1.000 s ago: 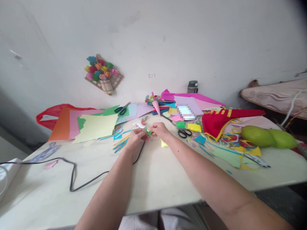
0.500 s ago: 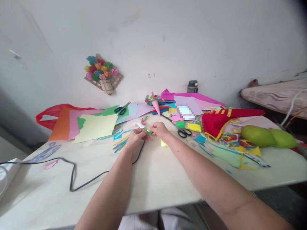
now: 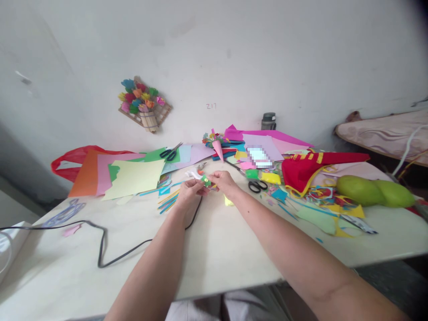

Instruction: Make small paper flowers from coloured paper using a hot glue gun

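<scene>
Both my hands meet over the middle of the white table (image 3: 217, 249). My left hand (image 3: 188, 192) and my right hand (image 3: 223, 181) are closed in pinches on a small green paper piece (image 3: 206, 180) held between them, just above the tabletop. A black cable (image 3: 110, 249) runs under my left wrist. Thin blue and yellow paper strips (image 3: 169, 199) lie just left of my left hand.
Coloured paper sheets (image 3: 133, 176) are spread at the back left, with black scissors (image 3: 170, 153) on them. Another pair of scissors (image 3: 257, 185) lies right of my hands. A red and yellow paper shape (image 3: 307, 167), scraps and green fruit (image 3: 371, 191) fill the right side.
The green paper piece has turned slightly and risen a little between my fingers. My hands stay in the same spot.
</scene>
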Tool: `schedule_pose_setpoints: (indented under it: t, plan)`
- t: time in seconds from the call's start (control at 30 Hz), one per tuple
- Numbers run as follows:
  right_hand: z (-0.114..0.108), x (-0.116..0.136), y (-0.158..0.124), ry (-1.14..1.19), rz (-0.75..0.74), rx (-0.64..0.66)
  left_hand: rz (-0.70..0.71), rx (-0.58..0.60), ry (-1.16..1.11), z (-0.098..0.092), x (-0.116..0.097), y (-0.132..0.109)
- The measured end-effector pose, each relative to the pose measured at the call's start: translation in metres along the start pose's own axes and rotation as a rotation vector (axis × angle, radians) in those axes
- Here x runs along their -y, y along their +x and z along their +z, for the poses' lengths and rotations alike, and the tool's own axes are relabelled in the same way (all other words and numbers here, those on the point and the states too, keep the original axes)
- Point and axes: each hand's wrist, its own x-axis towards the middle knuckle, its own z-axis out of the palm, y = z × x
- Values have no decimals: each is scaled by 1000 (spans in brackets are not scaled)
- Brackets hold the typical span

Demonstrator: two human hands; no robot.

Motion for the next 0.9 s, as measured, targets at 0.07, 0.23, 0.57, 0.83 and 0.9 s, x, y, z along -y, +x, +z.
schedule_pose_setpoints:
  t: [0.07, 0.23, 0.57, 0.83, 0.9]
  plan:
    - [1, 1, -1, 4, 12, -6, -7, 11, 4, 0, -1, 0]
    - [0, 2, -1, -23, 18, -3, -14, 41, 1, 0, -3, -1]
    - [-1, 7, -2, -95, 12, 0, -12, 45, 37, 0, -3, -2]
    - [0, 5, -1, -80, 16, -3, -11, 52, 27, 2, -4, -3]
    - [0, 4, -1, -67, 21, -1, -13, 56, 29, 2, -4, -3]
